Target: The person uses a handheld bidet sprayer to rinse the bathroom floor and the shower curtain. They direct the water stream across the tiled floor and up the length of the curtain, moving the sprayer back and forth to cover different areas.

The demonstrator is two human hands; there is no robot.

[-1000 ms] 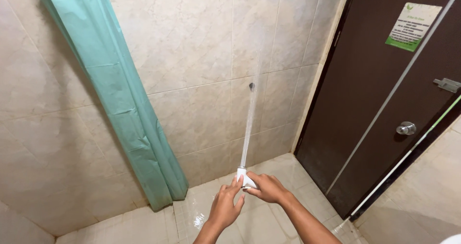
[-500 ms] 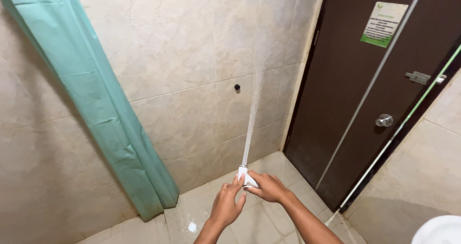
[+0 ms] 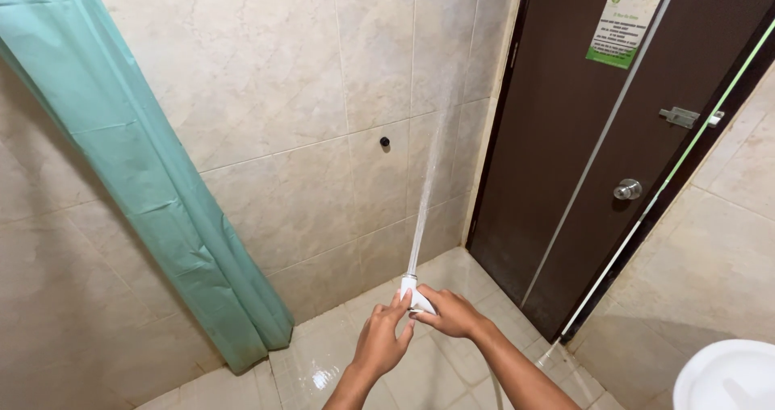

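Observation:
Both my hands hold a small white spray nozzle (image 3: 414, 295) low in the middle of the view. My right hand (image 3: 449, 313) grips its body from the right. My left hand (image 3: 382, 341) pinches it from the left with the fingertips. A thin jet of water (image 3: 425, 192) shoots up from the nozzle onto the beige tiled wall (image 3: 307, 103).
A green shower curtain (image 3: 153, 200) hangs at the left. A dark brown door (image 3: 597, 135) with a round knob (image 3: 627, 189), a latch (image 3: 682, 117) and a green-and-white notice (image 3: 622, 29) is at the right. A white rounded fixture (image 3: 726, 378) shows bottom right. The floor tiles (image 3: 323, 361) are wet.
The view has shifted down and to the right, so the door and curtain sit differently in frame. The hands keep hold of the nozzle and the jet still hits the wall.

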